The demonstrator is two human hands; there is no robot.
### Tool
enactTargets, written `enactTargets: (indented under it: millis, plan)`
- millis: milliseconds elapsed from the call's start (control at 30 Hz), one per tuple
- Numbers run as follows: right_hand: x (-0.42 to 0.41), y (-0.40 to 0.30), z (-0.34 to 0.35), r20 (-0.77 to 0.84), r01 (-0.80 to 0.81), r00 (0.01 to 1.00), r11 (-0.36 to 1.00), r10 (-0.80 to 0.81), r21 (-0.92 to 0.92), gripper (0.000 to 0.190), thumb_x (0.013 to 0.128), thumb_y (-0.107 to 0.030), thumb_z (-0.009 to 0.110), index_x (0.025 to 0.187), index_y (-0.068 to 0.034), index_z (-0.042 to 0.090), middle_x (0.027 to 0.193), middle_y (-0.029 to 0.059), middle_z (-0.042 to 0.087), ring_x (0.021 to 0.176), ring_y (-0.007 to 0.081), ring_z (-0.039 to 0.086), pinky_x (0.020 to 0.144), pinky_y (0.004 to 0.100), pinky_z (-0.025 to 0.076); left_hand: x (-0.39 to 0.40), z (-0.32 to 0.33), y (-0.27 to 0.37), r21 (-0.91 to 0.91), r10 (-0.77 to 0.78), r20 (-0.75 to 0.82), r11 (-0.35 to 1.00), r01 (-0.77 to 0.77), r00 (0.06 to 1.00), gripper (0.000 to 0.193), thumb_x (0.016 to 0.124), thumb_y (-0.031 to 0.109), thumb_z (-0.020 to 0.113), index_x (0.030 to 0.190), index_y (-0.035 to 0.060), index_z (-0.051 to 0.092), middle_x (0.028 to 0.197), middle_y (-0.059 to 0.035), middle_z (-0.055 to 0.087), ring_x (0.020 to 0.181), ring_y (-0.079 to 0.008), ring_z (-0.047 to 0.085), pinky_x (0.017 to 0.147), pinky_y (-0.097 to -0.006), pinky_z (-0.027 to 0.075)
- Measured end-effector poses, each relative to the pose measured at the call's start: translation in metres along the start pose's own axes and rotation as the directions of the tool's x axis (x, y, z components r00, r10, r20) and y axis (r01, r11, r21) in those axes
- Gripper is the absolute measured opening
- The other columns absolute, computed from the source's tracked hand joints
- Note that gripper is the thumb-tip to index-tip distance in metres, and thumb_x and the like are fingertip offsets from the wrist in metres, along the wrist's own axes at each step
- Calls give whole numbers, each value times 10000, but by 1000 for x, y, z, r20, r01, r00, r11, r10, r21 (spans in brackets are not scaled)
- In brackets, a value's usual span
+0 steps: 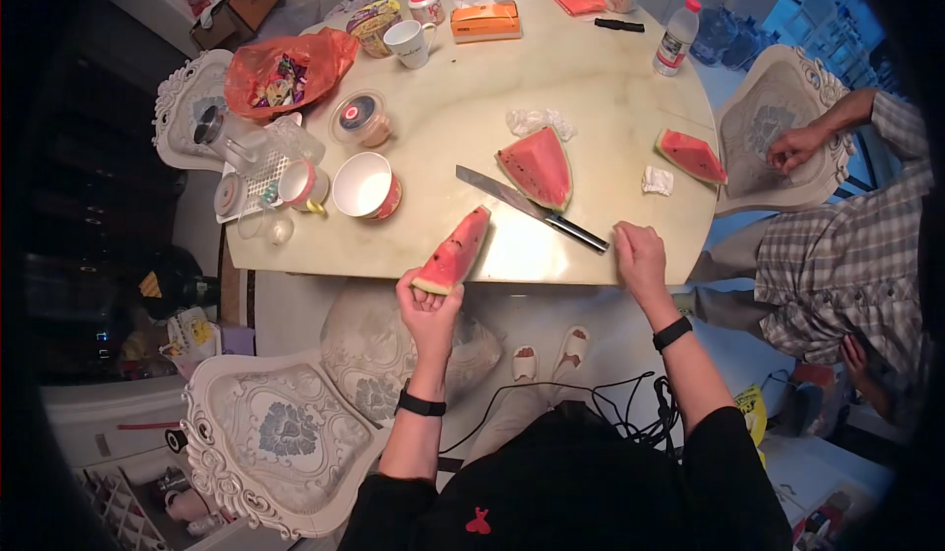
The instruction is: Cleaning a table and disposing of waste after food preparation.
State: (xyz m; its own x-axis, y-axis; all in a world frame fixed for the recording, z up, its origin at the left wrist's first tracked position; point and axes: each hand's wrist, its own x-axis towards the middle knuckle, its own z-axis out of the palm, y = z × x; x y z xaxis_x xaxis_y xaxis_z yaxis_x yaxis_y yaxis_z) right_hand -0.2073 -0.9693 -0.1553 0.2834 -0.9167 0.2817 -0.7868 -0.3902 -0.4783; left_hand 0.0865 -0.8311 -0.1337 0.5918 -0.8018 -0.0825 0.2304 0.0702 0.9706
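Observation:
My left hand point(430, 307) holds a slim watermelon wedge point(454, 253) by its lower end, above the near edge of the table point(354, 259). On the tabletop near that edge rests my right hand point(639, 256), its fingers curled and nothing visible in them. A kitchen knife point(524, 208) lies between my hands, its dark handle end just left of my right hand and its blade pointing up and left. Just beyond the blade sits a larger watermelon piece point(537, 169), with crumpled clear plastic point(540, 123) behind it. Another watermelon wedge point(691, 156) lies near the right edge, beside a crumpled white tissue point(657, 181).
Left on the table are a paper tub point(362, 188), a lidded plastic container point(360, 118), a tray with cups and a red plastic bag point(295, 71). A water bottle point(676, 38) stands far right. A person in a plaid shirt point(842, 270) is at the right.

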Motion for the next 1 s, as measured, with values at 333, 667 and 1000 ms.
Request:
enactTargets:
  millis: [333, 667, 1000]
  plan:
    - [44, -1, -3, -148, 22, 989, 996, -8, 91, 256, 805, -44, 538, 1061, -45, 548, 787, 135, 601, 773, 300, 567, 688, 401, 451, 28, 14, -42, -64, 5, -109, 998, -12, 994, 589, 731, -80, 671, 1200, 37, 334, 1161, -150, 494, 1076, -196, 512, 920, -300, 429]
    - [74, 27, -5, -157, -15, 987, 962, -29, -272, 323, 757, -60, 591, 1074, -87, 538, 1088, 114, 531, 997, 310, 490, 819, 437, 407, 32, 12, -43, 129, 5, -80, 992, 5, 997, 680, 723, -71, 689, 1282, 1, 309, 1156, -135, 508, 1007, -166, 541, 843, -260, 462]
    - [24, 64, -29, 13, 125, 992, 992, -124, -7, 144, 750, -46, 605, 889, -81, 616, 947, 77, 601, 883, 298, 542, 773, 376, 442, 40, 17, -39, 34, -39, -128, 998, 44, 991, 550, 722, -89, 669, 1169, 19, 367, 1121, -137, 536, 977, -180, 562, 864, -291, 462]
